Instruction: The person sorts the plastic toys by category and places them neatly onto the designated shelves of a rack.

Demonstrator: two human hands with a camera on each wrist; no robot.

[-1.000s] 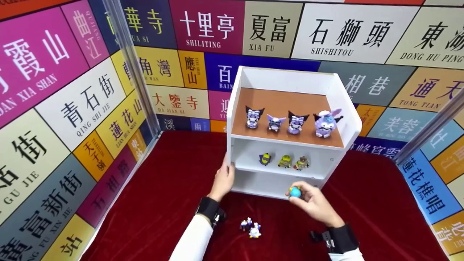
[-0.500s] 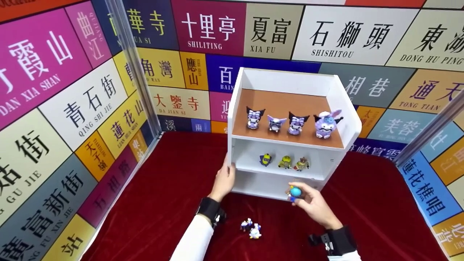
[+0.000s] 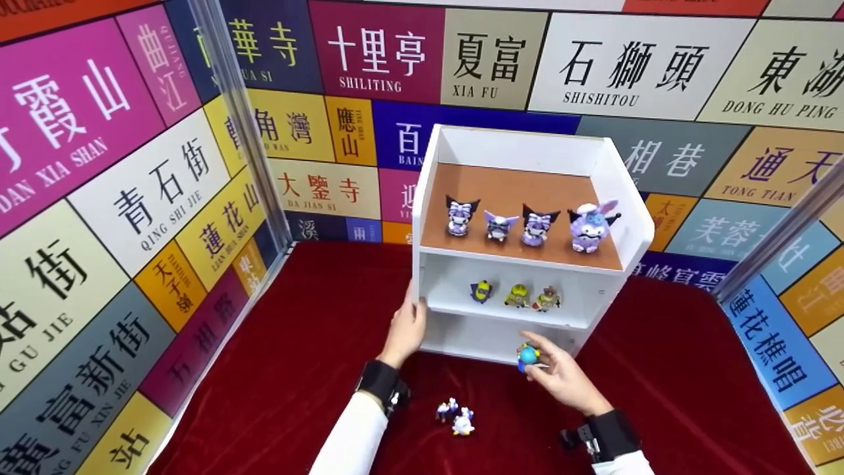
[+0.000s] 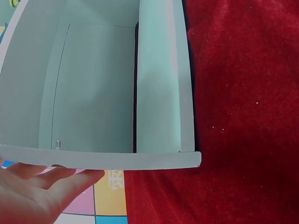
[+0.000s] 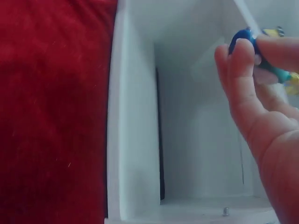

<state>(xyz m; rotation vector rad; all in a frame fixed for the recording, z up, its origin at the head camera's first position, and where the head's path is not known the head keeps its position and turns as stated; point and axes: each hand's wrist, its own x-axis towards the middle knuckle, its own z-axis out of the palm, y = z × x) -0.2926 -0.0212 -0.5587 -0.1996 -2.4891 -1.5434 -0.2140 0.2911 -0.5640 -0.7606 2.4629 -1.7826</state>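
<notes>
My right hand [image 3: 562, 377] pinches a small figurine [image 3: 528, 354] with a turquoise ball-shaped part and yellow and blue bits, in front of the white shelf unit's [image 3: 504, 322] lowest compartment. In the right wrist view, fingers and thumb cover much of the figurine [image 5: 242, 36], leaving its blue end and turquoise part showing. My left hand [image 3: 405, 330] rests against the unit's left side, near the front edge. From the left wrist view, the left hand's fingers [image 4: 70, 184] stretch along the outside of that side panel.
Several purple-and-black figurines [image 3: 535, 225] stand on the brown top. Three yellow figurines [image 3: 517, 295] occupy the middle shelf. Small white-and-purple figurines [image 3: 463, 421] lie on the dark red cloth [image 3: 316, 310] in front. Sign-covered walls [image 3: 165, 191] enclose the back and sides.
My right hand has shifted slightly left and lower with the figurine, which has turned between the fingers. The left hand stays at the unit's side.
</notes>
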